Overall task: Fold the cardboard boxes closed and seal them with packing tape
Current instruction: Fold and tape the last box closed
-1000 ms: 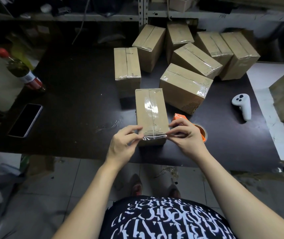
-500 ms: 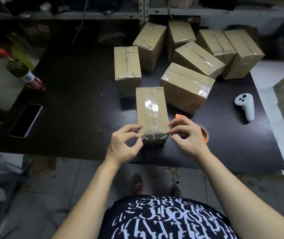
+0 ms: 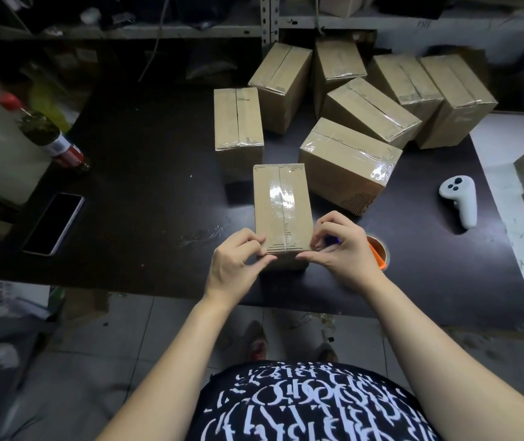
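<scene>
Tape [image 3: 281,195] now folded over box [image 3: 267,214] near edge; left hand [image 3: 235,265], right hand [image 3: 345,249] pinch its corners. Nearly sealed.

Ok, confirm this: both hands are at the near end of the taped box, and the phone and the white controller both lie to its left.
One slip: in the head view the white controller lies to the right of the taped box, not the left. The left hand and right hand are at its near end, and the phone lies to its left.
</scene>
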